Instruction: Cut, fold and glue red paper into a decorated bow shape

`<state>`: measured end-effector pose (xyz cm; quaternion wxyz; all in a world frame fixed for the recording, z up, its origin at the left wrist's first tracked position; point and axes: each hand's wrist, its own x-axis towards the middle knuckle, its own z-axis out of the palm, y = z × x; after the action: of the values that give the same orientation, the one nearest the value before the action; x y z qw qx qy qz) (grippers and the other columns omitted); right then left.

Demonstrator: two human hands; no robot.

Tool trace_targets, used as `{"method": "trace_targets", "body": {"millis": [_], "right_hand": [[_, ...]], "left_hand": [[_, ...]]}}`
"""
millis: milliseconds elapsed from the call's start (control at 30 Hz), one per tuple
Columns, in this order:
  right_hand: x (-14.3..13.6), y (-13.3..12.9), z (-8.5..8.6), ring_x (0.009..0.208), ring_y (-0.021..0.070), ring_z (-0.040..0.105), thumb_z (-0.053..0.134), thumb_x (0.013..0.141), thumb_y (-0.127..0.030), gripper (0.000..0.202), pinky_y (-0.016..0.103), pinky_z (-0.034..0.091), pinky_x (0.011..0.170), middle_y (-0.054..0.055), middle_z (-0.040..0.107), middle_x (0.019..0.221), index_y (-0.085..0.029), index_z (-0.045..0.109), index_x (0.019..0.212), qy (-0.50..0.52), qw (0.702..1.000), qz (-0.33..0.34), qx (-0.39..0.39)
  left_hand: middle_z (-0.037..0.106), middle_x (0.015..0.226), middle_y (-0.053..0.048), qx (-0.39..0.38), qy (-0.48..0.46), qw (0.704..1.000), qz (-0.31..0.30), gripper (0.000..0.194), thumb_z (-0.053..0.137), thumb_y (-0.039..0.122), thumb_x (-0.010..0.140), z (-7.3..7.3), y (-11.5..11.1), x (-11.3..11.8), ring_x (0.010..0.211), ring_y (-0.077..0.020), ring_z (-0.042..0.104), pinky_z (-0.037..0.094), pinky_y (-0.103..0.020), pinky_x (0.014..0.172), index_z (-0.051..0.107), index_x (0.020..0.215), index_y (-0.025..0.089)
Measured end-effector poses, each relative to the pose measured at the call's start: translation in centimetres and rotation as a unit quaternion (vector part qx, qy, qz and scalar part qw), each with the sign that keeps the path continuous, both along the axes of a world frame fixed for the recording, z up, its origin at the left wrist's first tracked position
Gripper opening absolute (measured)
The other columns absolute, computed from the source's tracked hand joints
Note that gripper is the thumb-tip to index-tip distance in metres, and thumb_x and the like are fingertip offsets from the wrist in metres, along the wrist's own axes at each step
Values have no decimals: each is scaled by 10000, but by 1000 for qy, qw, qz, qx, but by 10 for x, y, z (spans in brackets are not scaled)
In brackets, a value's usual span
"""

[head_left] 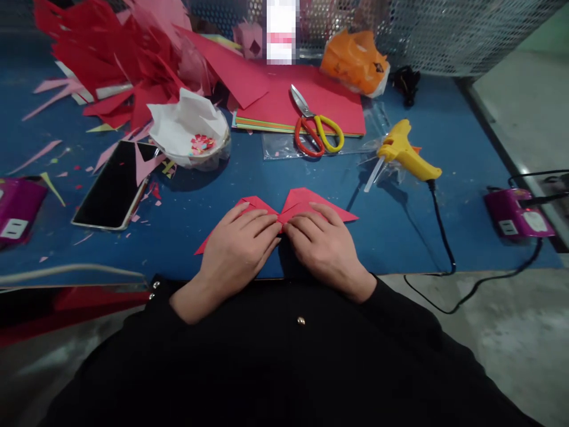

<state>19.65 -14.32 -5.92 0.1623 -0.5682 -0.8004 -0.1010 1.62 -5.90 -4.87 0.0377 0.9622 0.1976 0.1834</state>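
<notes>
A folded red paper [299,198] lies at the table's front edge, spread like a bow with a pointed wing on each side. Over its left wing rests my left hand [240,238], fingers together and tips at the narrow middle. My right hand [323,242] covers much of the right wing, its fingertips pinching the paper near the same middle fold. The two hands almost meet there, and they hide the paper's lower part. Scissors [315,127] with one red and one yellow handle lie beyond, on a stack of coloured paper [344,115].
A yellow glue gun [411,154] lies right, its cord trailing off the edge toward a purple power strip [518,213]. Left are a phone [115,187], a paper-lined bowl [189,127] and heaped red scraps [128,65]. An orange bag [353,59] sits behind.
</notes>
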Motion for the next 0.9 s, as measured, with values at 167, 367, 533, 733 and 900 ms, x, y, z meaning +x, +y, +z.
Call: {"method": "trace_targets", "body": {"millis": [167,367,533,733,900], "right_hand": [[6,-1,0,882,176,628,510,988,-155,220,347,425,950,25,759,973,-205,724,990,61,998,-30,-1],[13,-3,3,807,177,610,584,972,-212,169,327,405,746,8,743,859,-225,731,890,133,987,-86,-4],[8,-3,5,796,174,602,576,971,-185,170,337,386,741,9,745,864,-223,720,889,132,987,-83,-26],[3,0,4,790,175,586,589,968,-221,160,343,368,733,13,740,852,-223,711,866,139,985,-96,-34],[1,5,4,779,178,572,605,960,-230,146,338,358,717,14,717,837,-220,711,861,156,981,-102,-48]], "left_hand": [[775,1107,-28,-7,-38,999,9,228,509,193,984,-6,1,1,1052,-215,708,483,-418,997,728,1044,210],[793,1016,-3,-38,-74,996,25,172,565,198,962,-2,2,-5,987,-198,731,518,-392,940,732,927,219],[790,1014,6,-72,-66,994,46,192,543,229,974,1,3,-7,983,-207,724,525,-391,889,733,952,245],[777,977,-7,-101,-50,993,30,189,539,259,976,-3,6,-4,921,-222,705,526,-375,791,721,928,237],[750,950,-36,-129,-53,990,32,149,552,247,964,-7,8,-3,902,-231,678,514,-389,789,693,929,211]]}}
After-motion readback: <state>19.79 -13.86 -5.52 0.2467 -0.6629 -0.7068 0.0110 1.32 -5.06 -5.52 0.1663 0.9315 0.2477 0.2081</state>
